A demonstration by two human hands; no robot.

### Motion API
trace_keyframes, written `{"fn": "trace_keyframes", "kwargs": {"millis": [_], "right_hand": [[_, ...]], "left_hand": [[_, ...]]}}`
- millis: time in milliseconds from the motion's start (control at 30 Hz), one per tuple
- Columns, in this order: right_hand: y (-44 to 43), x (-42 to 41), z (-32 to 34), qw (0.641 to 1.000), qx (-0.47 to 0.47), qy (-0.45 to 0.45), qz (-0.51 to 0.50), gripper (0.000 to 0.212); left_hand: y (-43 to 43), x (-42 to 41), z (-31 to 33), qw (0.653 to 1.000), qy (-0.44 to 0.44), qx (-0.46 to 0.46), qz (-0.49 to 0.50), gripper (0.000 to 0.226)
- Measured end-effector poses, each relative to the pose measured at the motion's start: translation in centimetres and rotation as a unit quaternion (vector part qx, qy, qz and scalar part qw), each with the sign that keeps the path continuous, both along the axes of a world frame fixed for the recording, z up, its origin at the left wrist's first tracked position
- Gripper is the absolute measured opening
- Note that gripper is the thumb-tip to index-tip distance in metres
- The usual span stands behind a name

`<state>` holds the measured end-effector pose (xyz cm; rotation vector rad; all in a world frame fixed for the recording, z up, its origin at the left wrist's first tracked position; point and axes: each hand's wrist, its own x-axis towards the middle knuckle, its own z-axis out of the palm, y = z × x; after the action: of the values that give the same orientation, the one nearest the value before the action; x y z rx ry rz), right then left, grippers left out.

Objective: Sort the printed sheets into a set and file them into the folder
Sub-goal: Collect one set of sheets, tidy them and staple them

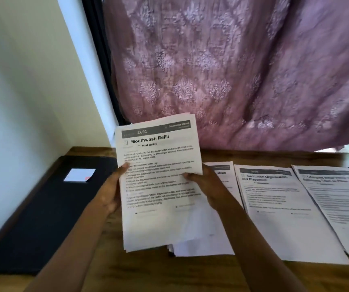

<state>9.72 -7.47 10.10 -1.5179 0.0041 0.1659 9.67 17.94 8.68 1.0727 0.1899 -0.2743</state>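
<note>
Both hands are closed on one small stack of printed sheets (158, 182), held up off the wooden table (169, 275) and tilted toward the camera. The left hand (111, 192) pinches the stack's left edge, thumb on the front page; the right hand (205, 186) pinches the right edge the same way. The top page reads "Mouthwash Refill", and several sheet edges fan out at the bottom, so this is more than one page, though how many cannot be counted.

Taking the black folder (49, 207) as the landmark: it lies shut and flat on the table, a white label (79, 174) on its cover, and the held stack hangs just to its right, above the table. Further right of the folder, partly hidden behind the stack and the right hand, lies a sheet whose title ends in "Clean" (224, 175). Beyond that is the "Bed Linen" sheet (279, 207), then another sheet (338, 203) whose heading is too blurred to read, and a sliver of one more at the frame's edge (possibly a further page).

The sorting looks partly done: some sheets are gathered in hand, at least three remain laid out. Nothing appears filed yet, since the folder is unopened. Left to do, as I judge it: collect the remaining sheets, square the set, open the folder and slide the set in.
</note>
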Motion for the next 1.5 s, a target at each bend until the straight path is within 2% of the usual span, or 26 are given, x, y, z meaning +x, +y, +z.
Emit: {"fn": "trace_keyframes", "kwargs": {"millis": [67, 167, 267, 333, 433, 500, 567, 667, 700, 800, 867, 900, 967, 1067, 1100, 1200, 1300, 1400, 1500], "right_hand": [[-2.9, -0.5, 1.5, 0.998, -0.035, -0.025, -0.054, 0.025], [-7.5, -1.4, 3.2, 0.984, -0.076, -0.061, -0.148, 0.023], [-12.4, -2.8, 4.8, 0.96, -0.101, -0.116, -0.236, 0.017], [-15.4, -3.8, 5.3, 0.933, -0.123, -0.166, -0.296, 0.017], [-19.7, -5.2, 3.9, 0.89, -0.143, -0.219, -0.372, 0.012], [-21.9, -5.8, 0.9, 0.888, -0.16, -0.217, -0.373, 0.008], [-23.5, -6.2, -2.5, 0.907, -0.146, -0.171, -0.357, 0.01], [-25.2, -6.7, -5.3, 0.924, -0.134, -0.136, -0.331, 0.057], [-25.8, -6.7, -5.4, 0.928, -0.127, -0.142, -0.321, 0.062], [-27.5, -6.2, -4.8, 0.932, -0.124, -0.164, -0.298, 0.04], [-28.3, -5.6, -4.9, 0.935, -0.149, -0.159, -0.28, 0.016], [-28.6, -5.4, -5.3, 0.939, -0.15, -0.152, -0.27, 0.008], [-29.2, -5.3, -5.8, 0.944, -0.161, -0.126, -0.257, 0.022], [-31.2, -4.7, -4.8, 0.959, -0.155, -0.117, -0.207, 0.012], [-32.1, -4.3, -4.2, 0.964, -0.135, -0.109, -0.2, 0.017], [-35.0, -3.9, -2.6, 0.984, -0.069, -0.053, -0.154, 0.016], [-36.3, -4.2, -2.5, 0.993, -0.008, 0.039, -0.115, 0.017], [-36.4, -5.6, -3.0, 0.991, 0.024, 0.101, -0.086, 0.02], [-37.3, -7.1, -3.8, 0.989, 0.055, 0.137, -0.029, 0.027]], "left_hand": [[-4.2, 0.3, 2.2, 0.998, -0.037, 0.009, -0.041, 0.073], [-11.3, 0.8, 3.8, 0.993, -0.098, 0.062, 0.015, 0.038], [-19.4, 0.2, 5.5, 0.964, -0.226, 0.106, 0.086, 0.02], [-24.2, -0.9, 6.5, 0.935, -0.303, 0.139, 0.118, 0.025], [-30.5, -2.0, 5.7, 0.906, -0.358, 0.187, 0.123, 0.029], [-33.4, -2.2, 2.8, 0.902, -0.34, 0.236, 0.126, 0.026], [-35.6, -2.0, -0.6, 0.902, -0.295, 0.292, 0.115, 0.032], [-37.6, -2.5, -3.0, 0.91, -0.251, 0.308, 0.119, 0.024], [-38.1, -2.6, -2.7, 0.905, -0.254, 0.314, 0.134, 0.021], [-38.7, -2.3, -2.4, 0.881, -0.287, 0.331, 0.177, 0.022], [-39.1, -2.2, -3.0, 0.885, -0.266, 0.348, 0.159, 0.033], [-39.5, -2.4, -3.1, 0.889, -0.241, 0.362, 0.144, 0.027], [-39.8, -2.6, -3.1, 0.889, -0.225, 0.373, 0.138, 0.009], [-39.5, -1.9, -2.1, 0.896, -0.229, 0.342, 0.165, 0.007], [-39.1, -1.5, -1.6, 0.905, -0.219, 0.32, 0.171, 0.006], [-38.3, -0.6, -0.8, 0.94, -0.193, 0.228, 0.162, 0.015], [-38.3, -0.5, -0.7, 0.967, -0.144, 0.158, 0.138, 0.026], [-37.8, -1.1, -1.6, 0.981, -0.086, 0.141, 0.101, 0.029], [-36.9, -2.6, -3.0, 0.982, -0.051, 0.176, 0.034, 0.032]]}}
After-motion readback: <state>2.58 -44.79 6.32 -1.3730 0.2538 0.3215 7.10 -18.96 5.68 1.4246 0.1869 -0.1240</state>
